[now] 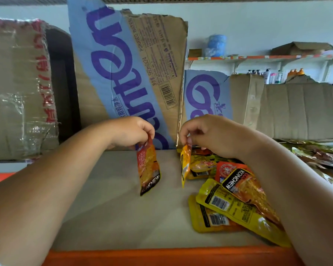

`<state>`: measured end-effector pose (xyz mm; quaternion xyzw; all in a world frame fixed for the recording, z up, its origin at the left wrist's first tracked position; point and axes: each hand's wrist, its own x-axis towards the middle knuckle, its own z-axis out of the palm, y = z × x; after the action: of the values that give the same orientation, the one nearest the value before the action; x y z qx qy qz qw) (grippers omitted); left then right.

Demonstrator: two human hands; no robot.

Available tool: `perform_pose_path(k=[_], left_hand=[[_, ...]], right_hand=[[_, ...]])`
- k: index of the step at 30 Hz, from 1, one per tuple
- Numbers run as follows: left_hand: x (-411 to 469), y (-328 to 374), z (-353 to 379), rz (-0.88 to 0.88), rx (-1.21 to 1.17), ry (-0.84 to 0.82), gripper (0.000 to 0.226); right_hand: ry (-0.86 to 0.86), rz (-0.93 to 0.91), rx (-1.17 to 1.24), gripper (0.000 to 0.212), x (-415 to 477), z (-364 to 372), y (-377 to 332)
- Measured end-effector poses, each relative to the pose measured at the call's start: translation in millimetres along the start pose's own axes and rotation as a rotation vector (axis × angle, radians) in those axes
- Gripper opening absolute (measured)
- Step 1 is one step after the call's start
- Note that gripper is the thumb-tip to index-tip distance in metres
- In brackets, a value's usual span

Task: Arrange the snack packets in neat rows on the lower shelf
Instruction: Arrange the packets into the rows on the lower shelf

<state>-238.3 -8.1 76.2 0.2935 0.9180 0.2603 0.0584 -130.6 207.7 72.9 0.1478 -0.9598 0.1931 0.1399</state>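
Carton (21, 89), taped, far left on shelf (108, 212). Left grip (132, 133) next, fingers clamped on top edge of orange packet (148, 169); hanging upright over bare middle of shelf, lower end at or just above it, contact not determinable. Blue-printed cardboard (127, 64) upright behind both grips. Right grip (206, 135) pinched on top of yellow packet (186, 166), held edge-on, near orange packet but apart from it. Pile (236, 200) of yellow and orange packets, loose and overlapping, on shelf under right forearm. Brown cardboard (296, 110) standing behind pile. Further packets (323, 156) far right, blurred.
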Motion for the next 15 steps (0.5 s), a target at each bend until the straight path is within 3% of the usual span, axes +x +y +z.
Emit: perform_pose_path(k=[4,7,10,14,15], left_hand=[[-1.8,6.8,2.7,0.011,0.164,-0.041,0.017],[-1.1,9.2,11.5,-0.023,0.334,-0.153,0.025],[-3.0,13.7,16.9,-0.059,0.463,-0.189,0.017],[-14.6,28.4,19.2,-0.302,0.488,-0.351,0.055],[-16.3,31.0,19.8,-0.314,0.489,-0.376,0.061]], right_hand=[[-0.086,0.032,0.129,0.031,-0.6,5.4,-7.0],[-0.11,0.078,0.086,0.029,2.8,7.7,-3.7],[-0.181,0.164,0.042,0.031,1.9,6.6,0.1],[-0.214,0.164,-0.083,0.015,1.3,10.9,-3.1],[-0.255,0.171,-0.133,0.024,1.4,12.5,-6.7]])
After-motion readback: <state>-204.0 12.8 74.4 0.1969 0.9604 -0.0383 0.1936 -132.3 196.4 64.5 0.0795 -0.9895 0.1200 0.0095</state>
